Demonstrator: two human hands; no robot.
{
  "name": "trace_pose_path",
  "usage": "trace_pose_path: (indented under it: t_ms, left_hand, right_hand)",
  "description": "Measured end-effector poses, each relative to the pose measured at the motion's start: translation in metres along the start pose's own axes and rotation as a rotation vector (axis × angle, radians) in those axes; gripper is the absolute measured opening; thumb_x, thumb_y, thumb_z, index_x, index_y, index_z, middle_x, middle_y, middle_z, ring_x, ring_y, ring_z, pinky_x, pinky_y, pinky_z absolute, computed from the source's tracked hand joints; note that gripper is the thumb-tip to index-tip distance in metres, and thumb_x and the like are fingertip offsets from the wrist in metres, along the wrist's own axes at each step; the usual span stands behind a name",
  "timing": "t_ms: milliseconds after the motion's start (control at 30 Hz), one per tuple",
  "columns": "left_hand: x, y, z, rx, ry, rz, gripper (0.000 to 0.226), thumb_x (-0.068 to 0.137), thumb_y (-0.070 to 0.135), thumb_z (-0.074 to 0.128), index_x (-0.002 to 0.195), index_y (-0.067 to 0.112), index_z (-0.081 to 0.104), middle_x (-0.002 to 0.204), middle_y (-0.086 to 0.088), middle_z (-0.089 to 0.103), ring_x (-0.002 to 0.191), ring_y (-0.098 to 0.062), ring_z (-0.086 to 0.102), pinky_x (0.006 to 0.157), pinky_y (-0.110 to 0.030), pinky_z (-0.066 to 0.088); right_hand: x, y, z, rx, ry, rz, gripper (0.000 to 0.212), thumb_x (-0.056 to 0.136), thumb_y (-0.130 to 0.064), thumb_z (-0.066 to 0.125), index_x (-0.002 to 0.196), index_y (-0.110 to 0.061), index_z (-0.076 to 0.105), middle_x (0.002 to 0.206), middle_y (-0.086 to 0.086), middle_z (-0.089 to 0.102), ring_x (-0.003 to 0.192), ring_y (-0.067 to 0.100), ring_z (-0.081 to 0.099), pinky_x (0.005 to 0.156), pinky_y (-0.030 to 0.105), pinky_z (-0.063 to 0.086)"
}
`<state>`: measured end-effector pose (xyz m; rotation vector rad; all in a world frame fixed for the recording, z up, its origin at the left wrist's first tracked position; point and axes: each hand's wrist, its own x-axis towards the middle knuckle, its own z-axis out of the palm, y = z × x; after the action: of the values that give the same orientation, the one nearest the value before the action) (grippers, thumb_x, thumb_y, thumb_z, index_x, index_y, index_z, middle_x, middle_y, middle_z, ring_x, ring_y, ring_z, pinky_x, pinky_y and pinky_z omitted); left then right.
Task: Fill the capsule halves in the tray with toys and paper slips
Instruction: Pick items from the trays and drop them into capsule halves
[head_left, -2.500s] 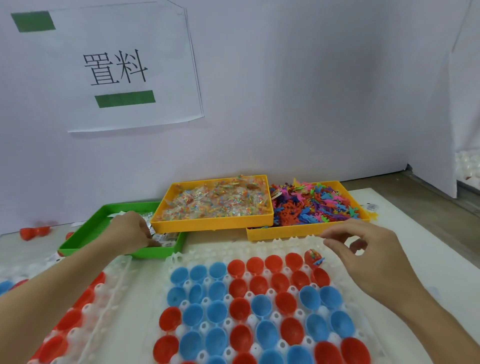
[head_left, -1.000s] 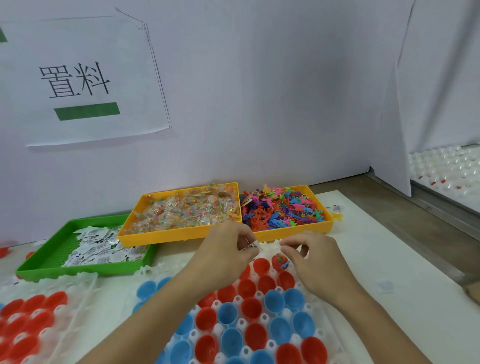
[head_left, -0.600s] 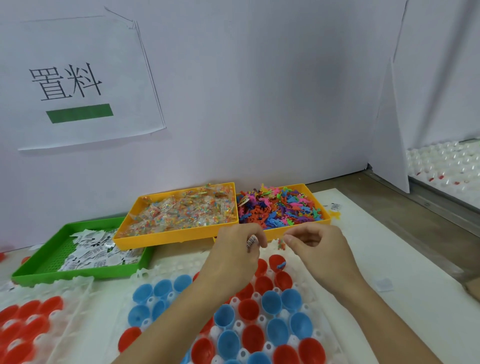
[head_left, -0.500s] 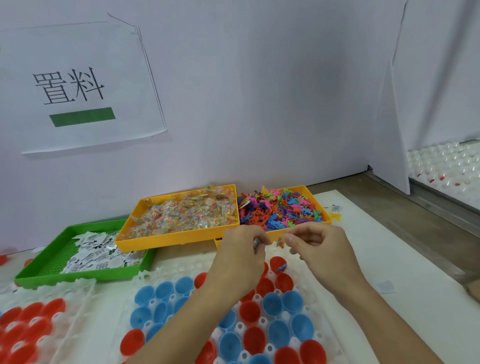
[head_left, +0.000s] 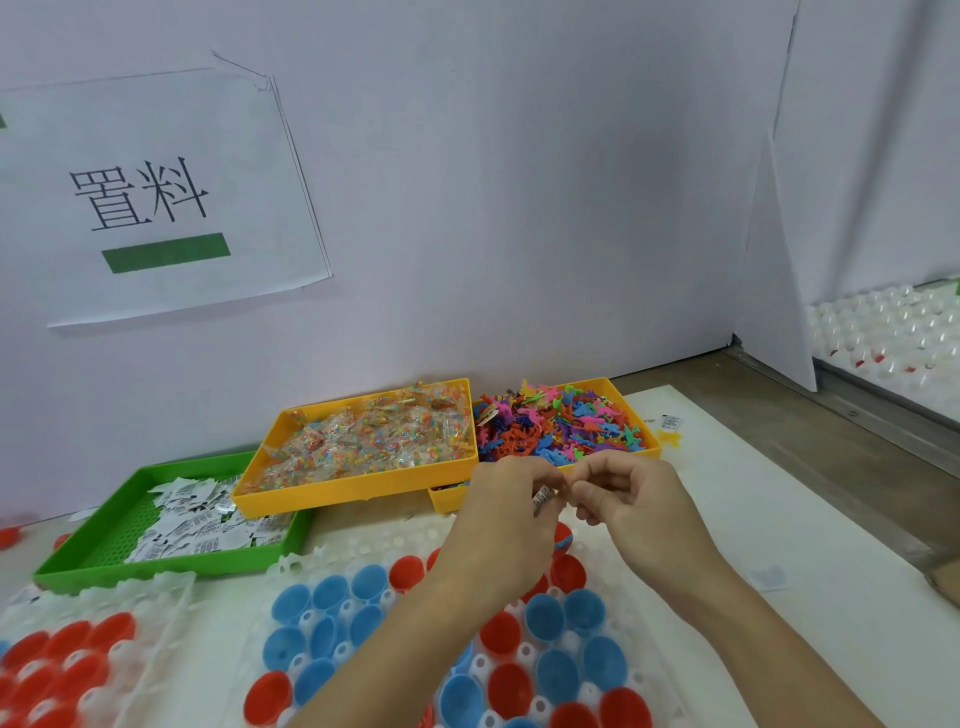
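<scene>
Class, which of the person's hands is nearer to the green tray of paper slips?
Left. The left hand is right of the green tray; the right hand lies farther right, beyond it.

A paper sign (head_left: 156, 197) with black characters and a green bar was taped to the white wall (head_left: 519, 182), a white board (head_left: 779, 291) was leaned at the right, a wooden strip (head_left: 810, 415) was seen beyond the white mat (head_left: 810, 519).

the left hand (head_left: 506, 512) covers several capsule halves (head_left: 543, 617) in the tray (head_left: 306, 564), whose near rows run off the bottom edge. the print on the paper slip (head_left: 542, 500) in its grip is too small to read. the right hand (head_left: 631, 506) hides whatever its curled fingertips pinch.
</scene>
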<state>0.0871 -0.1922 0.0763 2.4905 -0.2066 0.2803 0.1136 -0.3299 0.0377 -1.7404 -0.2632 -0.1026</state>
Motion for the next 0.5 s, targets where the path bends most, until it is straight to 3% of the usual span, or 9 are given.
trace_pose_path:
  t_ms: [133,267,400,500]
  left_hand:
    - [0.0008,-0.0022,-0.0039,-0.09,-0.028,0.013,0.012,0.091,0.019,0.068,0.1,0.022,0.076,0.085,0.009,0.07,0.074,-0.006,0.061,0.067,-0.015,0.051]
    - [-0.0004,-0.0034,-0.0031,-0.118,-0.001,0.008,0.009,0.092,0.018,0.068,0.096,0.017,0.075,0.073,0.015,0.064,0.066,0.008,0.056,0.06,-0.008,0.044]
    - [0.001,-0.0035,-0.0029,-0.047,-0.018,0.001,0.014,0.096,0.019,0.063,0.103,0.019,0.074,0.084,0.01,0.064,0.072,-0.002,0.057,0.063,-0.009,0.045]
    - [0.0032,-0.0025,-0.0024,0.021,-0.051,-0.003,0.018,0.097,0.018,0.06,0.11,0.018,0.073,0.096,0.003,0.069,0.083,-0.01,0.06,0.074,-0.016,0.051]
  right_hand:
    - [-0.0012,0.0001,0.0017,0.032,0.02,-0.024,0.026,0.092,0.003,0.063,0.081,-0.019,0.072,0.073,-0.008,0.072,0.07,0.006,0.067,0.062,0.013,0.052]
    - [-0.0031,-0.0025,0.0041,0.07,0.031,-0.047,0.021,0.091,-0.002,0.067,0.096,-0.022,0.07,0.077,-0.006,0.074,0.074,0.007,0.071,0.064,0.013,0.053]
    - [-0.0039,-0.0023,0.0052,-0.16,0.051,-0.152,0.026,0.09,-0.008,0.07,0.099,-0.032,0.074,0.08,-0.019,0.072,0.085,-0.003,0.066,0.07,0.009,0.052]
    - [-0.0046,-0.0013,0.0049,-0.253,0.102,-0.189,0.02,0.088,-0.01,0.073,0.097,-0.027,0.079,0.082,-0.027,0.067,0.087,-0.011,0.063,0.069,0.003,0.049]
